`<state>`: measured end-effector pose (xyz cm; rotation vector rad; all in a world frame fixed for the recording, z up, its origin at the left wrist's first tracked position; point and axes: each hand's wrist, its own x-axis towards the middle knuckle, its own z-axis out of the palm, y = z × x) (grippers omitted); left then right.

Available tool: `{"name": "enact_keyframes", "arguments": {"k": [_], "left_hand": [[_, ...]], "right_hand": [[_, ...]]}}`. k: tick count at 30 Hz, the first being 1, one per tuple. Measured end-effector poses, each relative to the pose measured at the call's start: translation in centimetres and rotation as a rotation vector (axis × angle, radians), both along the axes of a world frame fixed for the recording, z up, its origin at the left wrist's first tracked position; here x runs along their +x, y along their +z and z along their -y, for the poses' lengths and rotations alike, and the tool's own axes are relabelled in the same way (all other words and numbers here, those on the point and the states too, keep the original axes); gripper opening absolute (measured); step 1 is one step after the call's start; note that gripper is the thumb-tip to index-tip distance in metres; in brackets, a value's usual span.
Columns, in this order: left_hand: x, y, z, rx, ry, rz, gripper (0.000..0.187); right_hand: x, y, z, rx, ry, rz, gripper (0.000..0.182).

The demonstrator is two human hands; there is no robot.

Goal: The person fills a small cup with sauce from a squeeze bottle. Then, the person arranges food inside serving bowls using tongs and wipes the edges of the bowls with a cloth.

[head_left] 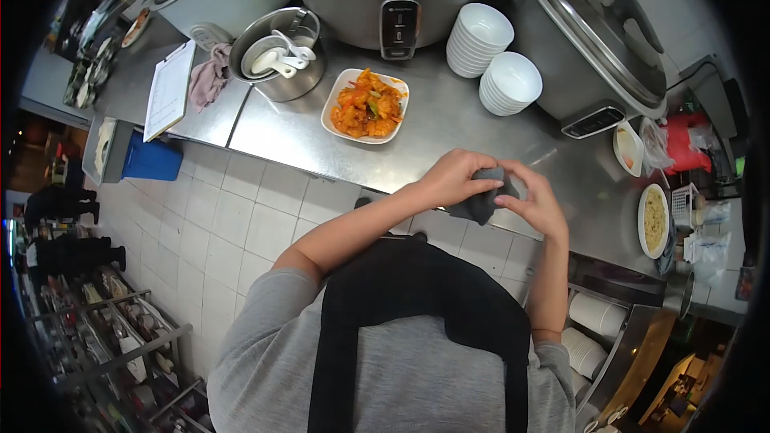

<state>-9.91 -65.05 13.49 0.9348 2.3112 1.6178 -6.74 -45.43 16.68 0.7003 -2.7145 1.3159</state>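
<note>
At the front edge of the steel counter [425, 164], a dark grey, cloth-like bundle [480, 205] is pinched between both my hands. My left hand [457, 180] closes on it from the left, thumb on top. From the right, my right hand [536, 200] grips it with thumb and fingers; its exact kind does not show. Beyond the hands, a white square bowl [326, 116] of orange-red saucy food [366, 106] sits on the counter. Two stacks of white bowls, one taller [469, 52] and one shorter [509, 88], stand farther back.
Large rice cookers [345, 8] line the back. A steel pot [297, 84] with white ladles, a pink cloth [210, 80] and a clipboard [167, 96] lie left. At right is an oval dish of fried rice [654, 224]. A blue bin [152, 160] stands below; people are far left.
</note>
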Motion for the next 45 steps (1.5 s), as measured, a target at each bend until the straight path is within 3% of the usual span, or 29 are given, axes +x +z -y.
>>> {"name": "enact_keyframes", "arguments": {"k": [1,2,5,7,9,11,13,15,16,18,20,21,23,24,27,31,32,33,34,37,41,45], "left_hand": [[0.0,0.3,0.3,-0.109,-0.007,0.065,0.017],[-0.1,0.0,1.0,-0.026,0.023,0.092,0.016],[-0.4,-0.6,5.4,0.039,0.135,-0.014,0.015],[-0.7,-0.6,9.5,0.129,0.372,-0.072,0.014],[-1.4,-1.5,15.0,0.166,0.619,-0.004,0.013],[-2.6,-4.2,20.5,0.078,0.827,-0.02,0.015],[-3.9,-5.1,23.5,-0.032,0.858,0.213,0.019],[-6.8,-6.3,24.3,-0.026,0.809,0.175,0.025],[-8.6,-6.7,24.2,-0.131,0.711,0.124,0.027],[-11.6,-8.2,24.4,-0.227,0.607,0.069,0.03],[-14.2,-9.7,24.2,-0.471,0.431,-0.319,0.036],[-14.5,-9.0,23.9,-0.467,0.416,-0.329,0.036],[-14.7,-8.0,23.3,-0.324,0.395,0.396,0.037],[-14.8,-8.9,23.5,-0.367,0.381,0.091,0.037],[-14.8,-9.3,23.6,-0.327,0.274,0.24,0.037],[-13.4,-10.2,21.5,-0.094,0.293,0.255,0.03],[-13.1,-9.2,20.9,-0.089,0.279,0.391,0.03],[-13.0,-8.9,20.4,-0.083,0.27,0.528,0.031],[-12.8,-9.2,19.6,0.012,0.293,0.512,0.029],[-13.4,-9.5,18.6,-0.039,0.297,0.414,0.031],[-13.7,-7.8,17.9,-0.181,0.255,0.309,0.031],[-13.4,-7.7,17.6,-0.218,0.355,0.26,0.028]], "right_hand": [[-0.1,-0.7,0.7,-0.144,0.03,0.312,0.024],[-0.4,-1.3,0.7,-0.163,-0.048,0.403,0.016],[-0.5,-0.3,-0.2,-0.309,-0.031,0.43,0.014],[-0.2,0.2,-0.4,-0.414,-0.071,0.427,0.013],[-0.2,1.1,-0.5,-0.712,-0.115,0.372,0.011],[-0.7,0.8,-0.4,-0.746,-0.13,0.326,0.011],[-1.8,-0.2,0.1,-0.781,-0.155,0.273,0.01],[-3.7,-2.6,1.3,-0.651,-0.204,0.003,0.007],[-4.6,-3.3,1.9,-0.652,-0.215,0.0,0.007],[-6.2,-4.4,3.7,-1.242,-0.297,0.143,0.008],[-7.5,-5.7,4.9,-1.327,-0.37,0.193,0.014],[-7.8,-6.5,5.4,-1.416,-0.442,0.252,0.02],[-7.7,-8.6,6.8,-1.231,-0.37,0.312,0.03],[-7.3,-9.2,8.0,-1.164,-0.465,0.352,0.034],[-6.7,-12.8,10.2,-0.99,-0.579,0.694,0.049],[-6.2,-14.0,13.5,-1.196,-0.45,0.993,0.072],[-6.3,-13.2,14.0,-1.205,-0.458,0.986,0.072],[-6.4,-12.2,14.4,-1.337,-0.318,0.991,0.071],[-6.4,-11.3,14.7,-1.464,-0.17,0.993,0.071],[-6.0,-8.9,14.8,-1.507,-0.088,0.94,0.082],[-5.6,-8.9,13.2,-1.561,-0.148,0.907,0.087],[-5.5,-8.9,11.9,-1.52,-0.15,0.81,0.089]]}}
